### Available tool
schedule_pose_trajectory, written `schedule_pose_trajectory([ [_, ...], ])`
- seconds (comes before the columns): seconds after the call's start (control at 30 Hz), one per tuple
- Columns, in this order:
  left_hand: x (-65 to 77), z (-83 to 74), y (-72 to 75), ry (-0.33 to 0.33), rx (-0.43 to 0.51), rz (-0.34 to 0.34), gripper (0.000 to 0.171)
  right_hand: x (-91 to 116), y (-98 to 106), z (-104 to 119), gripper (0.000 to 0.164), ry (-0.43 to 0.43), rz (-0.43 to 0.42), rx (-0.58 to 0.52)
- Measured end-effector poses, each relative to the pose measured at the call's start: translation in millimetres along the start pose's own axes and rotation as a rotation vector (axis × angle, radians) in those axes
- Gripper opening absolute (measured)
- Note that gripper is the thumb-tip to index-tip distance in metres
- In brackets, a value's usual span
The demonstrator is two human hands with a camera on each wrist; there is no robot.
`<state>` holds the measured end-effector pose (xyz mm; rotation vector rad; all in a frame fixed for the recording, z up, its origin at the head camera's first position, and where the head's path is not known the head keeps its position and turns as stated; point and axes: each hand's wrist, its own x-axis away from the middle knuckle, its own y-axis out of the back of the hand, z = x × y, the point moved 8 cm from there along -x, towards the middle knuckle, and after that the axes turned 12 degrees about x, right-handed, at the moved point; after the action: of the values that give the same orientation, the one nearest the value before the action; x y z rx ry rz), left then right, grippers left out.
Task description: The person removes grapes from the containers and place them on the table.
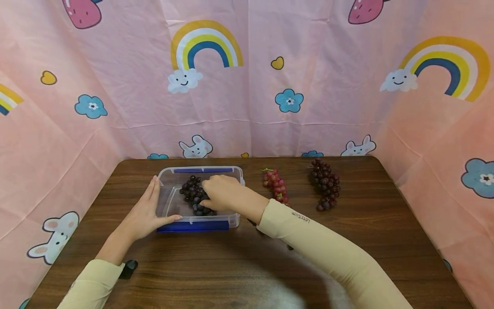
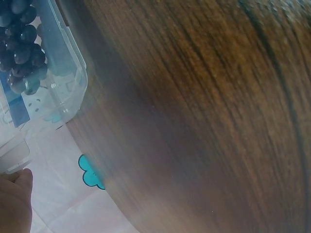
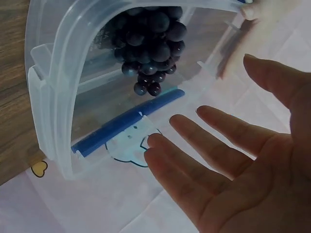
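A bunch of dark grapes point(image 1: 194, 195) lies in a clear plastic container point(image 1: 178, 218) with blue clips along its long sides. Over the container's right half is my right hand point(image 1: 225, 195); in the right wrist view that hand point(image 3: 243, 170) has its fingers spread and nothing between them, apart from the grapes point(image 3: 150, 46). My left hand point(image 1: 144, 214) rests at the container's left end, its straight fingers along the side and its thumb on the front rim. Only a small part of the left hand point(image 2: 15, 196) shows in the left wrist view.
Right of the container lie a bunch of red grapes point(image 1: 276, 185), partly behind my right forearm, and a bunch of dark reddish grapes point(image 1: 325, 184) farther right. All stand on a brown wooden table point(image 1: 185, 270). A pink printed curtain point(image 1: 247, 86) hangs behind and at both sides.
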<state>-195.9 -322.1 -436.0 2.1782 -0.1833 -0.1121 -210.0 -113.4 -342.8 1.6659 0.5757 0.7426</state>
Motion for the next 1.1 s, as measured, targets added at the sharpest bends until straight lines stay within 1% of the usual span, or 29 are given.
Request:
schedule_pose_trajectory([
  [0.07,0.2,-0.8,0.4,-0.002,0.002,-0.002,0.136,-4.9,-1.4,1.4,0.043,0.007,0.016,-0.003],
  [0.23,0.9,-0.8,2.2,-0.003,0.01,-0.007,0.136,-17.7,-7.6,5.3,0.03,0.015,0.069,-0.054],
  [0.3,1.0,-0.3,2.3,-0.003,0.01,-0.005,0.135,-22.3,-10.3,6.6,0.028,0.006,0.089,-0.073],
  [0.4,0.8,1.5,1.8,-0.003,0.008,-0.004,0.135,-29.6,-13.3,8.3,0.027,-0.018,0.099,-0.063],
  [0.47,0.8,2.0,2.0,-0.003,0.008,-0.003,0.136,-34.9,-15.5,10.2,0.028,-0.036,0.103,-0.04],
  [0.57,0.7,1.9,2.6,-0.006,0.01,-0.007,0.136,-43.4,-19.9,13.9,0.036,-0.056,0.113,-0.007],
  [0.67,0.9,-0.5,3.8,-0.013,0.011,-0.011,0.135,-50.9,-25.8,18.0,0.038,-0.074,0.139,0.004],
  [0.8,0.8,-3.3,4.1,-0.023,0.012,-0.011,0.136,-58.7,-33.8,22.7,0.037,-0.089,0.164,0.003],
  [0.9,1.0,-3.5,3.1,-0.017,0.015,-0.006,0.136,-63.6,-39.1,25.9,0.038,-0.089,0.174,0.005],
  [1.1,1.0,-1.5,0.5,-0.006,0.022,0.0,0.135,-71.0,-46.8,31.6,0.036,-0.079,0.208,0.048],
])
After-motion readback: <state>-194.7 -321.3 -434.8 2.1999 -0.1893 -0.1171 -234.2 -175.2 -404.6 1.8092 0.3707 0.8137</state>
